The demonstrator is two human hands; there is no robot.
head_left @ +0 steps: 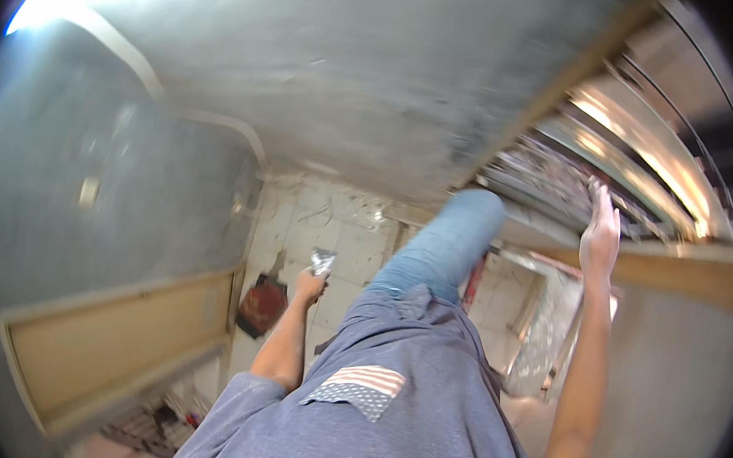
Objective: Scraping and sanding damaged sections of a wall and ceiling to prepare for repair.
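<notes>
My left hand (310,287) is closed around a short tool with a flared, shiny metal blade, which looks like a putty knife (323,262). It is held low, over the tiled floor. My right hand (599,236) is raised at the right, beside the ledge of a barred window (643,157). Its fingers are stretched out with nothing in them, and pale dust seems to coat them. Whether the fingertips touch the window is unclear from blur. One jeans-clad leg (440,240) is bent forward between my arms.
Debris lies on the pale tiled floor (343,243). A dark red, pan-shaped thing with a handle (264,305) rests left of my left hand. Grey walls (353,80) rise ahead and left. A yellowish framed panel (121,343) stands lower left; a shiny plastic-like sheet (550,328) lies right.
</notes>
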